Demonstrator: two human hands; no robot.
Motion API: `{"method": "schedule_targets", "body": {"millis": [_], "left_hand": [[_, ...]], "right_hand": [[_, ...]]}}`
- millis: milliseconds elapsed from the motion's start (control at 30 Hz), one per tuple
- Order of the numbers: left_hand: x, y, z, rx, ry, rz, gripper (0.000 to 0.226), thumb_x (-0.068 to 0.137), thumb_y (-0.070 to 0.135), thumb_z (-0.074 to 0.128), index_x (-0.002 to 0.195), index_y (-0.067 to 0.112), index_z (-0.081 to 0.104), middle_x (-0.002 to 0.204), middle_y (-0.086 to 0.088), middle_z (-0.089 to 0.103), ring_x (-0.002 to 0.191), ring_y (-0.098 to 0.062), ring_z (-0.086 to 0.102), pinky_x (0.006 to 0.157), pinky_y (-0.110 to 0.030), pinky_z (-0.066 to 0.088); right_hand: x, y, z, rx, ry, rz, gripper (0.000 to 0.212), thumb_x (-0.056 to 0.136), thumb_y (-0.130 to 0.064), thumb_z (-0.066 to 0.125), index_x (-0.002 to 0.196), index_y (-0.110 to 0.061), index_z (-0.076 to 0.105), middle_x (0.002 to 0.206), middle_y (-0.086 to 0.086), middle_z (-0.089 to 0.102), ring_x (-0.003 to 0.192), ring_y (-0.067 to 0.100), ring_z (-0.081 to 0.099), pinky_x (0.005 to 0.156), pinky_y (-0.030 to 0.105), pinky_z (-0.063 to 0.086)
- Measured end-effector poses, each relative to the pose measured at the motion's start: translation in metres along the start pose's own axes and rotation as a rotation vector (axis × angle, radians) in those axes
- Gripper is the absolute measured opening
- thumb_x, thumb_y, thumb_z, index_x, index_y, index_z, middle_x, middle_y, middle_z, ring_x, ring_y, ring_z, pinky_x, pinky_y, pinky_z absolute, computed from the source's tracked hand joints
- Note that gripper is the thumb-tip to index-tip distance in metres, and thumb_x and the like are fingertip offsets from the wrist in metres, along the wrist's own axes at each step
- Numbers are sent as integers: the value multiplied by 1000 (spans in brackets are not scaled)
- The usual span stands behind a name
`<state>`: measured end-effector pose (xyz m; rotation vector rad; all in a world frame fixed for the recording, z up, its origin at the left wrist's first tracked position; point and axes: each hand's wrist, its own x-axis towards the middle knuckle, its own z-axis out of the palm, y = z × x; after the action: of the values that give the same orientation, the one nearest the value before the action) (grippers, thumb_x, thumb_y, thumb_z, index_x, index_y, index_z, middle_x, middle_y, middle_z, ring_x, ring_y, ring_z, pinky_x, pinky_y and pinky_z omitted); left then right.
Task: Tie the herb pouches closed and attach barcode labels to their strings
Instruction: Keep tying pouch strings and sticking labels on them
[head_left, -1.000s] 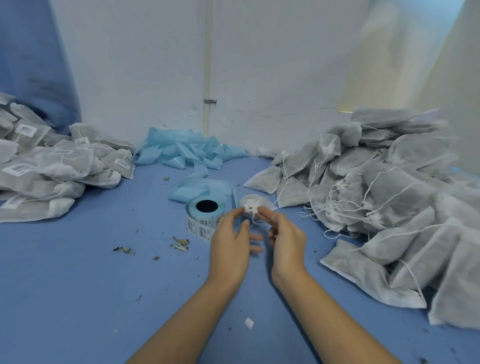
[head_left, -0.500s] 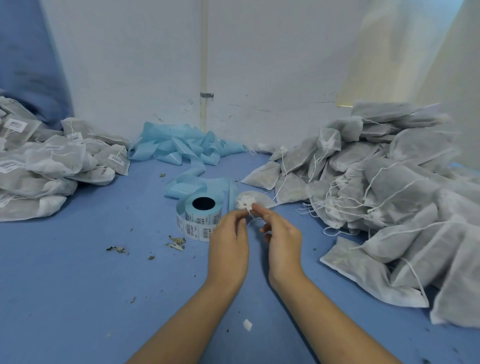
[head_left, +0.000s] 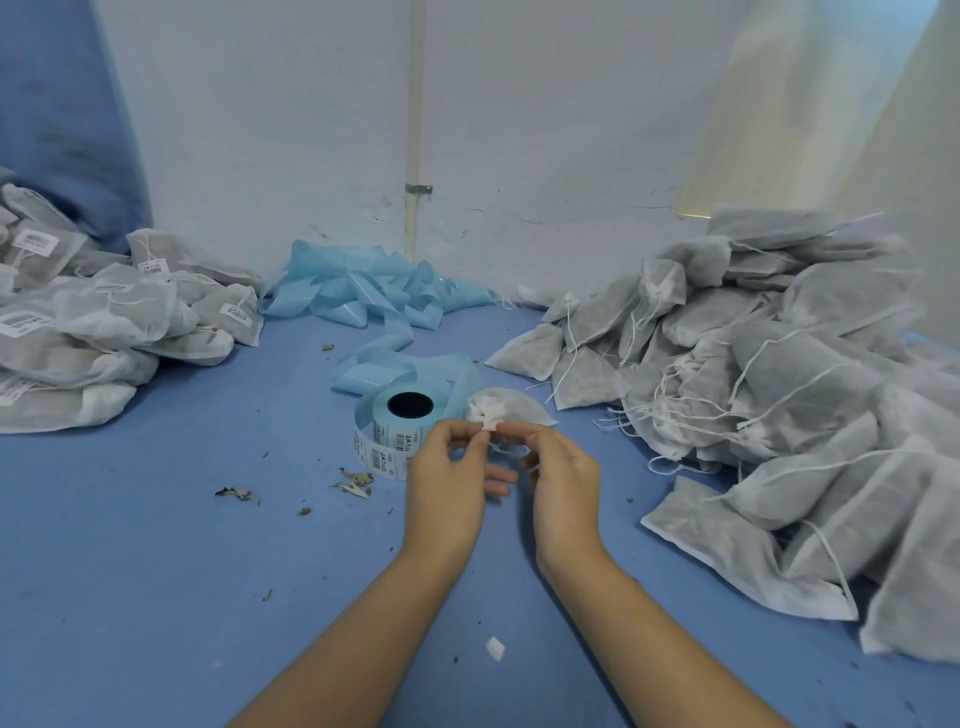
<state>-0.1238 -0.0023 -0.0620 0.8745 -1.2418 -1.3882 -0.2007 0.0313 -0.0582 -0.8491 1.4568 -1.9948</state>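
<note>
— Where's the pouch being worked on?

— The herb pouch (head_left: 511, 413) lies on the blue table (head_left: 156, 519), just right of the label roll (head_left: 397, 431), its gathered neck toward the person. The left hand (head_left: 447, 488) and right hand (head_left: 563, 483) meet at that neck, thumbs and forefingers pinching the white string (head_left: 500, 447) there.

— Can you see a knot?

— No. The fingertips cover it, and the string is too thin to follow beyond a short loop between the hands.

— A label on it?

— Cannot tell; the bunched fabric and fingers hide that spot.

— And around it?

— The roll shows printed barcodes on its outer turn, text too small to read. Behind it, spent blue backing tape (head_left: 374, 296) is heaped against the wall. A pile of labelled pouches (head_left: 104, 322) sits left, cut off by the frame edge; a bigger pile of unlabelled pouches (head_left: 779, 374) with loose strings sits right, also cut off. Herb crumbs (head_left: 353, 483) lie scattered near the roll.
</note>
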Motion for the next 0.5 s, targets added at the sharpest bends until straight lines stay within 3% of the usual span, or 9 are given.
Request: {"method": "schedule_targets", "body": {"millis": [133, 333, 500], "left_hand": [[2, 3, -1, -62, -95, -85, 10, 96, 3, 46, 88, 7, 51, 83, -14, 64, 48, -15, 62, 49, -21, 52], [5, 5, -5, -132, -137, -149, 12, 97, 5, 42, 87, 8, 49, 67, -4, 67, 49, -20, 63, 49, -22, 52], [6, 2, -4, -35, -160, -118, 11, 95, 2, 42, 91, 7, 51, 45, 0, 48, 37, -16, 51, 38, -20, 39]], "right_hand": [[2, 5, -2, -58, 46, 14, 32, 84, 0, 46, 57, -9, 60, 55, -9, 61, 51, -1, 51, 49, 11, 40], [3, 10, -1, -151, 69, -33, 29, 87, -5, 46, 68, -11, 68, 68, -8, 67, 60, -6, 57, 54, 8, 41], [4, 10, -2, -198, 90, -10, 33, 87, -4, 47, 60, -15, 61, 62, -11, 62, 57, -2, 51, 54, 11, 39]]}}
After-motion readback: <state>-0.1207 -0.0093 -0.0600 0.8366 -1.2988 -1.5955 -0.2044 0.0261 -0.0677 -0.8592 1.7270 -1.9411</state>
